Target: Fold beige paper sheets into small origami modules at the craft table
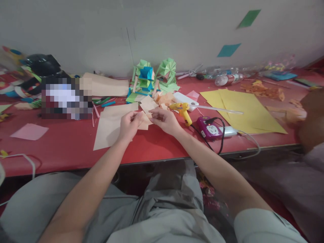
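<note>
Between my two hands is a small folded piece of beige paper. The thumb and fingers of my left hand pinch its left side. My right hand grips the right side with bent fingers, which partly hide the folds. Just behind lies a loose beige paper square. Under and left of my left hand, a larger beige sheet rests on the red table. To the right of my right hand lies a yellow glue gun with a clear glue stick at its back.
Green and blue folded-paper models stand at the back. A purple power strip with cords sits right, near yellow sheets. A white phone-like object lies behind the glue gun. Another person's arm is at the right edge.
</note>
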Demonstrator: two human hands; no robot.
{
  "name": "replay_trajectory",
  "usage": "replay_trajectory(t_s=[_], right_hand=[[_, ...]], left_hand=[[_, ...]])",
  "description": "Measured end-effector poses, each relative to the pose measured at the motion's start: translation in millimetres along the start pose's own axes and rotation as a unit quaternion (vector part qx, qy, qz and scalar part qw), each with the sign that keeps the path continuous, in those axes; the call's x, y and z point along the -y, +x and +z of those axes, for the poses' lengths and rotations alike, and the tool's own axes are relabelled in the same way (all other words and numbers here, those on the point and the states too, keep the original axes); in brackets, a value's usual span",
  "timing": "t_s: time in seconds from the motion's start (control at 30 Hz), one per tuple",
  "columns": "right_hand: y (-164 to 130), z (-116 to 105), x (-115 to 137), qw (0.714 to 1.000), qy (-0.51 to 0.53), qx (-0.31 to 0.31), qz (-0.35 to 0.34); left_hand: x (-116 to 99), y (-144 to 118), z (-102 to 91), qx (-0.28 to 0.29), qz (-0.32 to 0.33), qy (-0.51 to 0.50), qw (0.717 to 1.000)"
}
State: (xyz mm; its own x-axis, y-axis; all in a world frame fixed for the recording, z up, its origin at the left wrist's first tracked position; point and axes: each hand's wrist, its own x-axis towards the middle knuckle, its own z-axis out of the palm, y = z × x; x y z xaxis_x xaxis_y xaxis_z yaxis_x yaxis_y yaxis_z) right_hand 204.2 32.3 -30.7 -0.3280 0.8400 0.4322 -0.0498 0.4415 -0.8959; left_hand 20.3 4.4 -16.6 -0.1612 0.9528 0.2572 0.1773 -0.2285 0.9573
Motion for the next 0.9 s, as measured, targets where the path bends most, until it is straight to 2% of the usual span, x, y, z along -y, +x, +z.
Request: replay_trajectory(t_s=[0.3,0.57,0.77,0.9], right_hand=[[-2.5,-4.6,3.4,0.999,0.012,0.053,0.005],[-2.4,-5.5,1.3,0.998,0.012,0.053,0.028],[-2.2,-7.8,2.0,0.998,0.026,0.034,0.047],[-1.4,-10.2,1.5,0.997,0.043,0.030,0.053]], left_hand=[[-5.8,2.2,-2.4,0.003,0.018,0.023,1.000],[-4.9,1.7,-2.7,-0.001,0.031,0.058,0.998],[-4.3,5.1,-3.5,0.013,-0.017,-0.015,1.000],[-5.2,7.0,-8.3,0.071,-0.036,-0.063,0.995]])
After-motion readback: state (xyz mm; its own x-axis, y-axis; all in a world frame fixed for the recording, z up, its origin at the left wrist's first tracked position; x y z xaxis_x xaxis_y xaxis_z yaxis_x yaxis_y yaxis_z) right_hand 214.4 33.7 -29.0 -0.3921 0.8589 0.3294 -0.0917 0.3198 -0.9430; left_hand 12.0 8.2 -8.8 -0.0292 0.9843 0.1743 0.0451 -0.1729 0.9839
